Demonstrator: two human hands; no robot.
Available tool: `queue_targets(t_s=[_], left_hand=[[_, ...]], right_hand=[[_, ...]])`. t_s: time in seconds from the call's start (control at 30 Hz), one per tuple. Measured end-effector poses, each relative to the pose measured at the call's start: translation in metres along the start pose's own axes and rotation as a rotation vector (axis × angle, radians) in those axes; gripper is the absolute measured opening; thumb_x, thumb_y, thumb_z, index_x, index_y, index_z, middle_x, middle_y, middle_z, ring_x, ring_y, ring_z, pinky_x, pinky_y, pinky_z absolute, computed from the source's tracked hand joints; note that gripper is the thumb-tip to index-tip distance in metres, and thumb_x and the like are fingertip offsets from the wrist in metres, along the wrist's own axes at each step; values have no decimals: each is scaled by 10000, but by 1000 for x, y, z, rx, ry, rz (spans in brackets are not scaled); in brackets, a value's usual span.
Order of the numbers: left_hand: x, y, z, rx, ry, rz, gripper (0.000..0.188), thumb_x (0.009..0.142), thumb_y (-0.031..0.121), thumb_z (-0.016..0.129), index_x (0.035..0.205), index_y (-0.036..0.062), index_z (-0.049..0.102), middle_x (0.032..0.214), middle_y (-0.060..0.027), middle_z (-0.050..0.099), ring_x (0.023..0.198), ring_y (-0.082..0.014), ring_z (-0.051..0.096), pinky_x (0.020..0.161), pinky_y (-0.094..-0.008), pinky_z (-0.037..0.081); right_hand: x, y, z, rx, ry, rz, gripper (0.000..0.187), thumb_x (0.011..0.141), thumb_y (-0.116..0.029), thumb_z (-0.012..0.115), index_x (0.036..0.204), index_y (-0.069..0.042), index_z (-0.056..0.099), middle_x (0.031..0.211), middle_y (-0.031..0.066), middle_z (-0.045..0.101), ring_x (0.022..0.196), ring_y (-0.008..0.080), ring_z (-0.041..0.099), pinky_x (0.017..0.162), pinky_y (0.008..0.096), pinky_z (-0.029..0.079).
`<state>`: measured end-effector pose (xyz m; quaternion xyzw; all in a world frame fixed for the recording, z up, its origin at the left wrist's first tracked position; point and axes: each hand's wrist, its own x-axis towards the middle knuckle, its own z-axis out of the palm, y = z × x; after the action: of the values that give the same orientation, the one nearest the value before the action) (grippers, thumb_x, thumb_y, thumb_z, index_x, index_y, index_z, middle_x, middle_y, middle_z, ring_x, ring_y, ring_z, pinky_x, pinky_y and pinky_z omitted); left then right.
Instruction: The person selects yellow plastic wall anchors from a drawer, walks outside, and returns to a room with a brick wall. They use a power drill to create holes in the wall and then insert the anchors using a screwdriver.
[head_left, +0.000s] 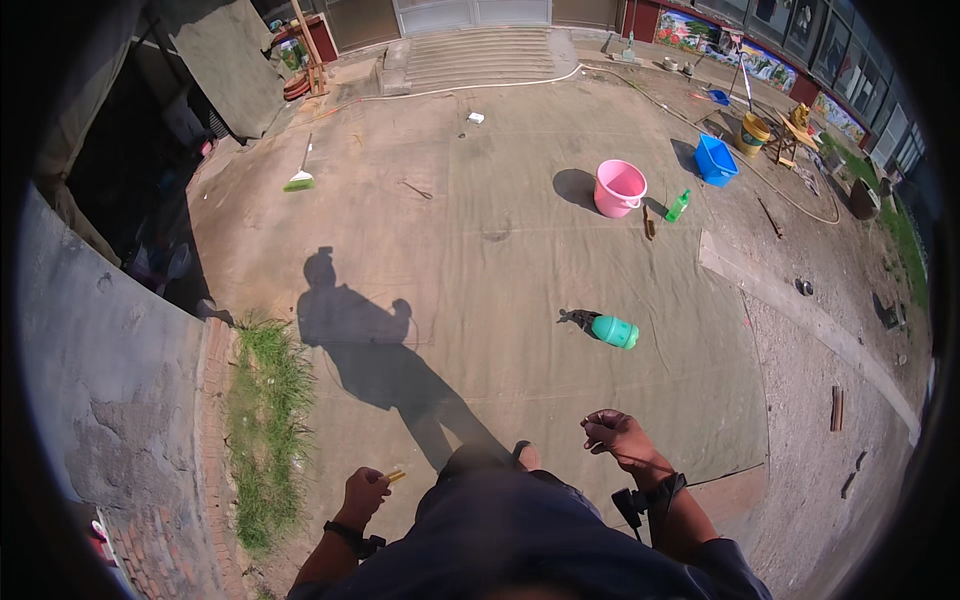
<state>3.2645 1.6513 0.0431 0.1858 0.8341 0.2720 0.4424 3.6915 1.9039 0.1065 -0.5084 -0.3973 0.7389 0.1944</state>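
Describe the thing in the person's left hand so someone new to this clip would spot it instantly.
From the long grass strip at lower left, move right to the left hand. The slim yellow piece sticks out rightward from its grip. Its yellow colour and short, stick-like shape set it apart from the black wristband below.

The slender piece in the left hand is yellow, the wrist straps are black and the clothing is dark navy. On the olive-grey ground cloth, the rounded container is teal green, the pail pink, the slim bottle green and the brush brown; beyond, the rectangular tub is blue and the broom head lime green. The grass strip is green beside reddish brick edging, the left wall grey with a darker mottled patch, and the wall panels carry a multicoloured pictorial pattern.
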Motion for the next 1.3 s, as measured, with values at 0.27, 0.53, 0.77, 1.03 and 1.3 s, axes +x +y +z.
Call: queue_targets(t_s=[0.27, 0.53, 0.77, 1.03, 1.3], left_hand=[[155, 149, 24, 5, 3, -145, 264, 826, 138, 658, 990, -49, 571, 833, -129, 658, 682, -183, 676, 524, -288, 533], [391, 459, 50, 48, -77, 130, 265, 831, 152, 671, 987, -42, 582, 838, -105, 666, 694, -148, 670, 538, -277, 529], [567, 734, 132, -55, -271, 344, 232, 845, 167, 677, 969, -12, 596, 817, -69, 659, 712, -114, 644, 611, -252, 512], [671, 962, 154, -183, -484, 269, 162, 875, 156, 655, 917, 19, 580, 818, -55, 664, 670, -95, 592, 613, -233, 490], [885, 1196, 191, -320, -625, 449, 96, 914, 75, 599, 934, -6, 552, 823, -98, 640, 692, -127, 583, 648, -253, 493]], right_hand=[[243, -171, -12, -39, -139, -50, 237, 910, -202, 648, 1014, 10, 624, 812, 29, 617, 716, 113, 615, 639, 252, 496], [414, -329, -52, 96, -35, 58, 225, 928, -168, 601, 1039, 27, 605, 808, 51, 624, 698, 130, 629, 619, 254, 498], [601, -478, -123, 27, -14, -15, 229, 895, -193, 662, 982, 19, 659, 683, -18, 519, 559, 67, 438, 503, 213, 339], [847, -682, -113, -368, -299, -135, 421, 880, -308, 700, 1178, -18, 637, 1003, 42, 666, 951, 103, 560, 808, 298, 466], [1094, -854, -101, -350, -452, -302, 260, 887, -123, 672, 1134, -42, 655, 1001, 6, 676, 931, 79, 575, 840, 255, 468]])
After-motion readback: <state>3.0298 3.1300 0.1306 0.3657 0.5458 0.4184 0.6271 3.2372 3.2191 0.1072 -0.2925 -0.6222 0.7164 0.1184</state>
